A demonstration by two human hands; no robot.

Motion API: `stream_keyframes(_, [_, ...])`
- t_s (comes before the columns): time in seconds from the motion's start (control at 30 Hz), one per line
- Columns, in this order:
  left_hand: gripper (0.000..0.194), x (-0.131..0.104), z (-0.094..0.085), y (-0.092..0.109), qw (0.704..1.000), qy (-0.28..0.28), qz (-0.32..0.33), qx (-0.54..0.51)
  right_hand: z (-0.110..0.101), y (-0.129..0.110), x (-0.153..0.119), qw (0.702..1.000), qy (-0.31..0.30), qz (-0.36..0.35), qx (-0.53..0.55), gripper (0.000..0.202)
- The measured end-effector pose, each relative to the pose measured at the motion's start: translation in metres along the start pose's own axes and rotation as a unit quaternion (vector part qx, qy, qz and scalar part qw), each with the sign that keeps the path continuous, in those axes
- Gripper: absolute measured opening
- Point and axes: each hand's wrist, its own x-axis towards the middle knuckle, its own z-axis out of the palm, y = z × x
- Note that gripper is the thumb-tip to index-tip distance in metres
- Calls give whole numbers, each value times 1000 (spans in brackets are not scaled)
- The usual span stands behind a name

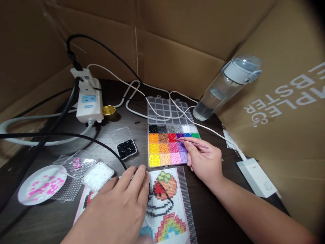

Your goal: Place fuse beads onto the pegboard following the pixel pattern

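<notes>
My right hand [203, 161] pinches pink tweezers [196, 143], whose tips reach the red beads [172, 137] in the sectioned bead box [149, 149]. My left hand [127, 193] lies with fingers stretched out over the left part of the pattern sheet [181, 203] and its clear pegboard [186, 193]. On the sheet show an orange fruit picture with a green top, a black curved outline with red beads inside, and a rainbow. The thumb of my left hand is partly cut off by the bottom edge.
Left of the sheet are a white dish [24, 191] of pink and white beads, a box of white beads [98, 176] and a box of black beads [127, 149]. Behind stand a power strip [88, 108], gold cup [109, 111] and bottle [215, 95]; a white adapter [256, 178] lies right. Cables cross the lid.
</notes>
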Motion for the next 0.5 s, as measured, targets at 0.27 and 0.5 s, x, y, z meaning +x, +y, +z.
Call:
stream_keyframes(0.27, [81,-2,6,-6,1000,0,10,-24,-1,-2,1,1000,-19,14,9,24])
stream_keyframes(0.5, [83,-3,8,-6,999,5,7,-33,1,1,1,1000,-17,5,6,24])
